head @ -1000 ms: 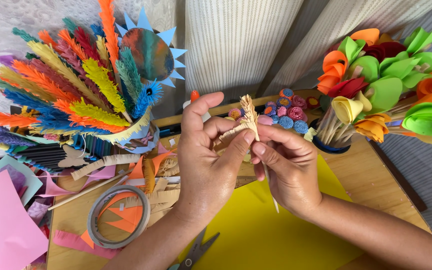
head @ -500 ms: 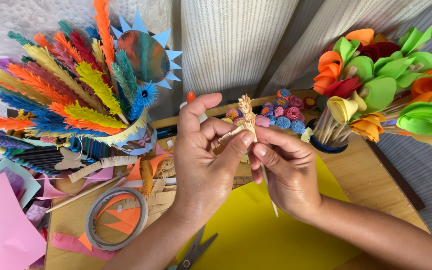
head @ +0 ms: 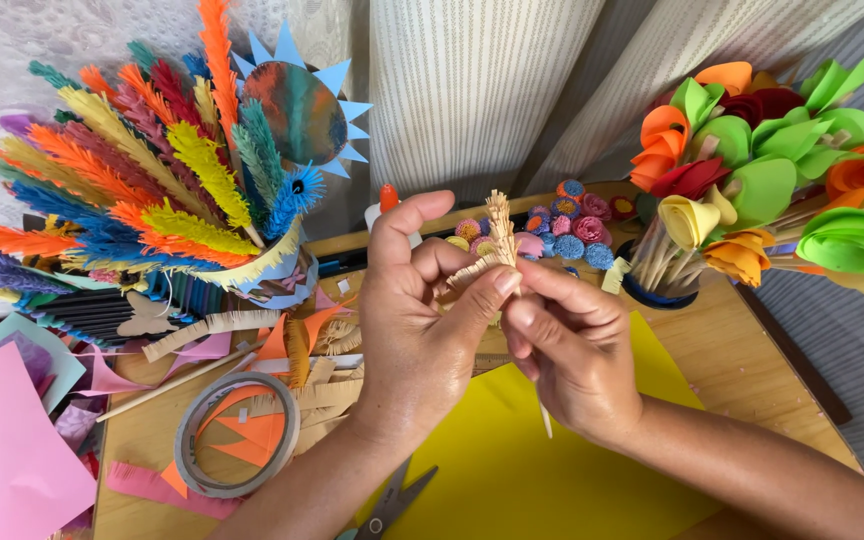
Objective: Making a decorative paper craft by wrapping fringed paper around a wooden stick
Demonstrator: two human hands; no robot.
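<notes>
**A:** From the head camera, where does the piece sit against the hands?

**B:** The tan fringed paper strip wound on a thin wooden stick (head: 499,228) stands between both hands, above the middle of the wooden worktable (head: 727,345). Its long axis runs nearly upright, the frayed tip pointing away from the person and the bare stick end (head: 545,420) poking out below the right palm. A loose tail of fringe trails off leftward toward the left thumb.

**B:** The left hand (head: 422,320) is closed on it, thumb and forefinger pinching the winding just below the tuft. The right hand (head: 572,350) is also clamped, fingertips pressed on the stick right beside the left thumb. The two hands touch, neither is nearer; both are on it.

**A:** And its look?

**B:** Pale straw colour, finely cut, bristling like a grain ear.

**A:** Around it?

**B:** A sheet of yellow paper (head: 512,470) under the wrists, a grey tape roll (head: 237,435) to the left, scissors with grey handles (head: 392,505) at the lower edge, a jar of folded paper roses (head: 752,190) on the right, and a fan of coloured paper feathers (head: 142,190) on the left.
</notes>
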